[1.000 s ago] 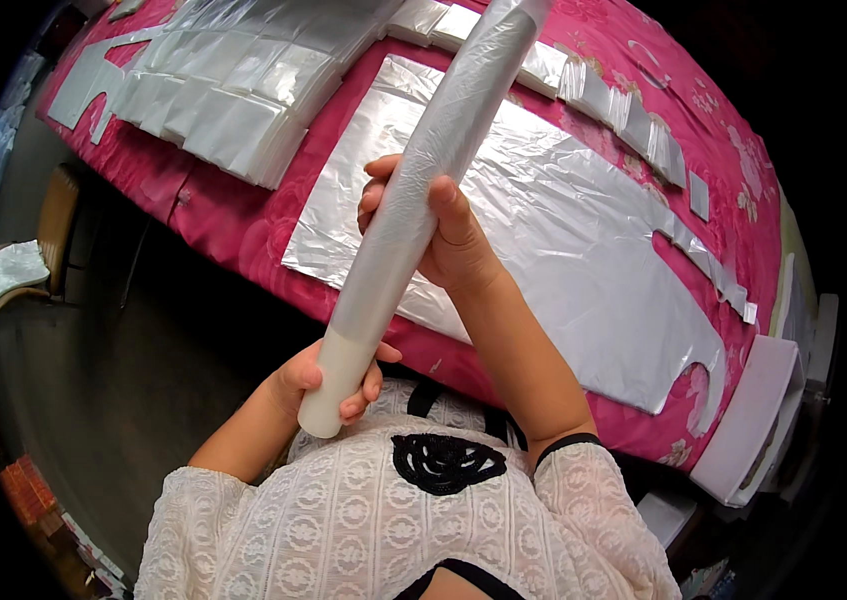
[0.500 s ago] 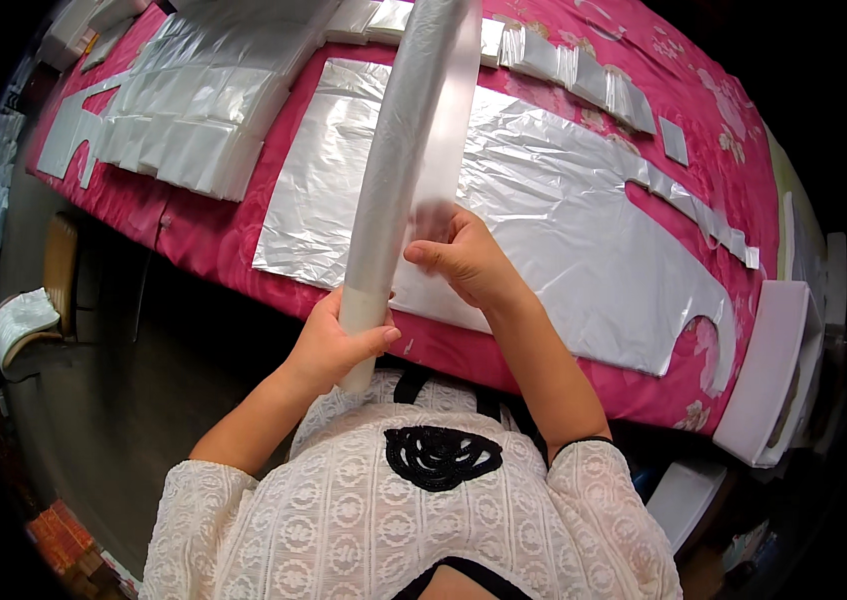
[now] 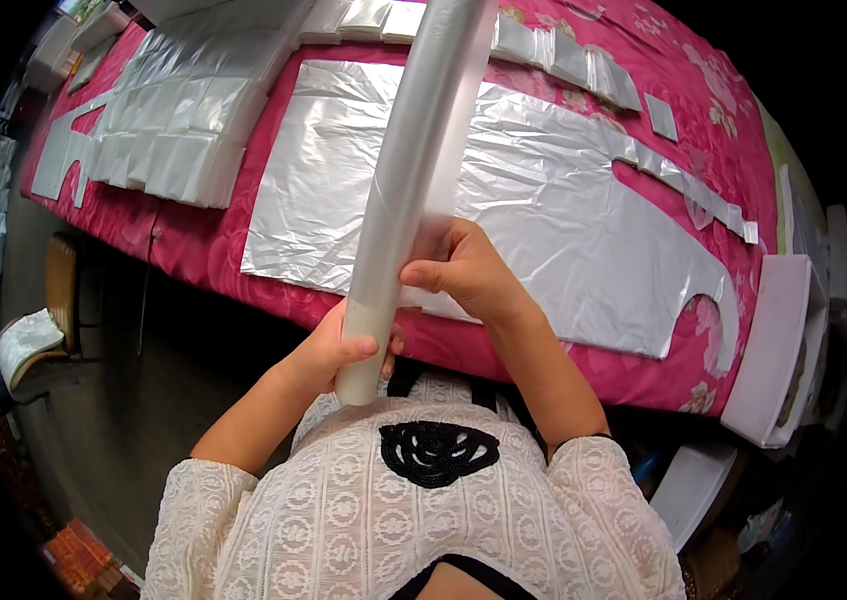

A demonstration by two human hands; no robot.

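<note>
A long roll of translucent white plastic film point(image 3: 401, 200) stands tilted in front of me, its top running out past the upper edge of the view. Near its lower end, my left hand point(image 3: 328, 350) is wrapped around the roll. My right hand point(image 3: 478, 275) is closed at the roll's right side, thumb in front, on the loose flap of film point(image 3: 455, 150) hanging off it. Its other fingers are partly hidden behind that film. Beneath, a large shiny plastic sheet point(image 3: 563, 230) with rounded cut-outs at its right end, apron-like in shape, lies flat on the table.
A pink flowered cloth point(image 3: 633, 390) covers the table. Folded plastic packets lie in an overlapping pile point(image 3: 183, 150) at the left and in a row point(image 3: 568, 60) along the back. A chair point(image 3: 58, 290) stands at the left, a white box point(image 3: 768, 350) by the right edge.
The roll's upper part has swung slightly to the right. My right hand has come a little lower and its blurred fingers have steadied on the film. The whole view has shifted slightly.
</note>
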